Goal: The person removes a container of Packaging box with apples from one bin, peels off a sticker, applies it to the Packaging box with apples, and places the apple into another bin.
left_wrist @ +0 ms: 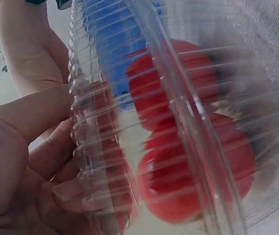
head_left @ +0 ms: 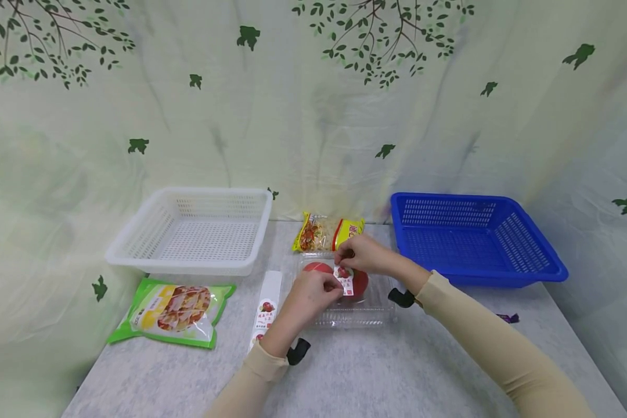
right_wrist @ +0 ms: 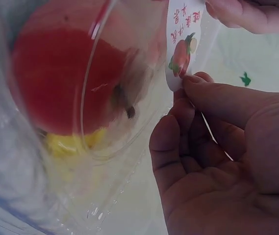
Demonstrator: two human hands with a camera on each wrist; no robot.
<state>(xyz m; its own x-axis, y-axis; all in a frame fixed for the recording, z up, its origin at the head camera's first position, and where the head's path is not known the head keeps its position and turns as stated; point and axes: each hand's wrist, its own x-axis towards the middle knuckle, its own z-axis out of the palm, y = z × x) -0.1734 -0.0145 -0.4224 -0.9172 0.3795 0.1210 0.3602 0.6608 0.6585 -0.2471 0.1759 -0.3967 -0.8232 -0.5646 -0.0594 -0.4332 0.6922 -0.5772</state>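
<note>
A grey mottled desk carries everything. Under the left hand and right hand lies a clear clamshell box of tomatoes. Just beyond the hands lies a yellow noodle packet. Left of the left hand lie a white label strip, a green snack bag and a white basket. Right of the right hand stands a blue basket; nearer, a small purple wrapper.
</note>
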